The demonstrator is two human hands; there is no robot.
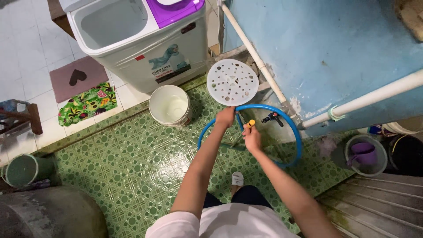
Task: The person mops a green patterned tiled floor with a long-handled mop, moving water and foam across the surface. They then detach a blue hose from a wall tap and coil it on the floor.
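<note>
A blue hose [294,132] curves in a large loop over the green patterned floor. My left hand [225,117] grips the hose at the top of the loop, just below a white perforated disc [232,82] that leans at the wall. My right hand [252,137] holds the hose end with its yellow nozzle [250,124] pointing up. A black tap [272,118] sticks out of the wall right of the nozzle.
A white bucket [170,105] stands left of my hands, in front of a twin-tub washing machine [141,39]. White pipes [365,99] run along the blue wall. A grey bucket with a purple dipper [365,154] sits at right, a green bucket [23,169] at far left, two mats [81,90] beyond.
</note>
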